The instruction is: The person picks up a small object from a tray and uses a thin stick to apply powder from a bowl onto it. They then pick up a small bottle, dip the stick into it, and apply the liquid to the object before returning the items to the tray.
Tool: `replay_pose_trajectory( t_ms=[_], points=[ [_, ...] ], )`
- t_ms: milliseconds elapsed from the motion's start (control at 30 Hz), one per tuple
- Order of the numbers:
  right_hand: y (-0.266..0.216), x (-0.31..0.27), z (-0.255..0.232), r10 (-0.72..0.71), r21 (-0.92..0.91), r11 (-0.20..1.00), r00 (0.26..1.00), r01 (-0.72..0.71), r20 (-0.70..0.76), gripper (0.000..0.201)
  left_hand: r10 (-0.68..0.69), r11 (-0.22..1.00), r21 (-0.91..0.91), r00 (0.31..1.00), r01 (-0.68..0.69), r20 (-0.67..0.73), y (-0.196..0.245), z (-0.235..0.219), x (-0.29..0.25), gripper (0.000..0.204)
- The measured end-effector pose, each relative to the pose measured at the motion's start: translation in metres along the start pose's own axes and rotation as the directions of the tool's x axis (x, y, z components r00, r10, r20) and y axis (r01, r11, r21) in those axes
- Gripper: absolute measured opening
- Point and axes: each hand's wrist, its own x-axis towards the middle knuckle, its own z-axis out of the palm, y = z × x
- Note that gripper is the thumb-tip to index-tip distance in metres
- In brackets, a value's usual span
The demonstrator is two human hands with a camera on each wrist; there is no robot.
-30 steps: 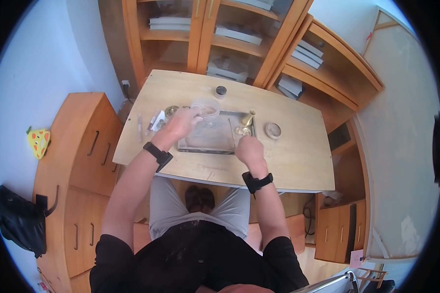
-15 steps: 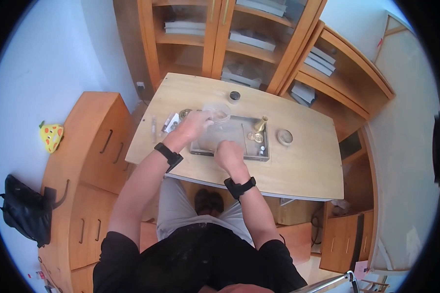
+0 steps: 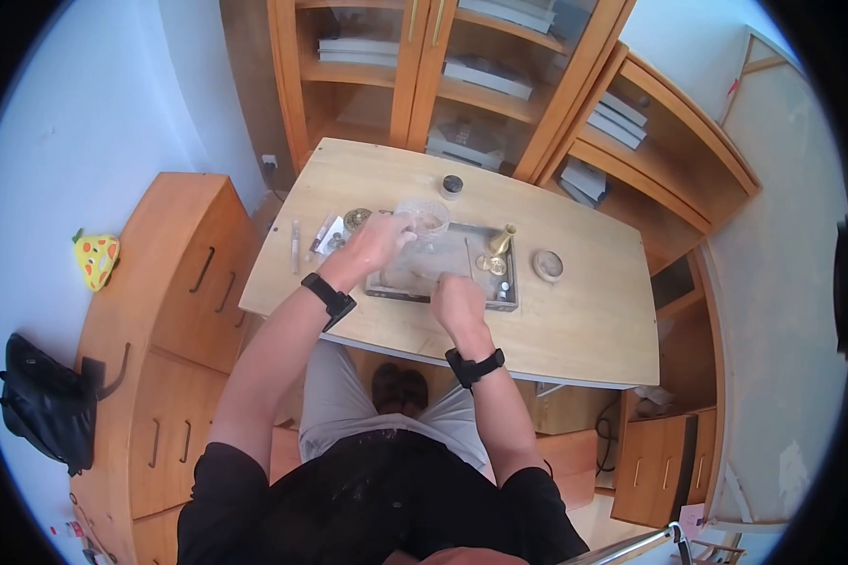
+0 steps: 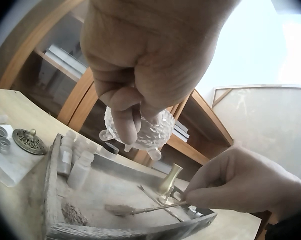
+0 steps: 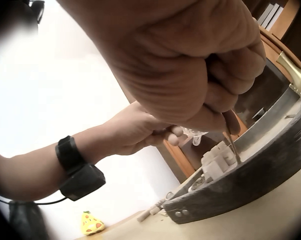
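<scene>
In the left wrist view the left hand [image 4: 150,55] pinches the rim of a clear, knobbed glass bowl [image 4: 158,132] with small feet, held above the tray [image 4: 125,232]. The right hand [image 4: 250,182] grips a thin brush [image 4: 140,210] by its handle, its bristles low over the tray near a small heap of brownish material [image 4: 73,215]. Small white-capped bottles [image 4: 81,170] stand in the tray's corner. A brass vase [image 3: 504,238] and gold discs [image 3: 492,265] are at the tray's right end. The right wrist view shows the right fingers curled round the thin handle.
On the wooden table [image 3: 575,330], a round container [image 3: 547,265] sits right of the tray and a dark-lidded jar [image 3: 452,185] behind it. An ornate brass lid [image 4: 29,141] and small tubes lie to the left. Glass-door cabinets [image 3: 424,85] stand behind the table.
The right hand has moved left from the tray's right end to its front middle, with a slight shift back right. The left hand keeps hold of the bowl. The head view has shifted.
</scene>
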Motion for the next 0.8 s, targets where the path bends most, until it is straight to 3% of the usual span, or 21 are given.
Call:
replay_pose_trajectory(
  t_ms=[200, 400, 600, 800],
  points=[
    [-0.007, 0.005, 0.025, -0.024, 0.06, 0.998, 1.0, 0.022, 0.018, 0.02, -0.027, 1.0, -0.004, 1.0, 0.027, 0.011, -0.001, 0.0, 0.0, 0.019],
    [-0.03, -0.005, 0.018, -0.067, 0.183, 0.981, 0.998, 0.066, -0.001, 0.019, -0.017, 1.0, 0.009, 1.0, 0.017, 0.004, -0.004, -0.001, 0.0, 0.019],
    [-0.01, -0.01, 0.007, -0.075, 0.229, 0.965, 0.972, 0.127, -0.223, 0.014, -0.053, 0.999, 0.008, 0.998, 0.053, 0.025, 0.003, -0.007, 0.0, 0.019],
    [-0.004, -0.012, 0.016, -0.149, 0.273, 0.93, 0.931, 0.247, -0.333, 0.006, -0.034, 0.999, -0.011, 0.999, 0.035, 0.04, 0.001, -0.002, 0.002, 0.019]
  ],
)
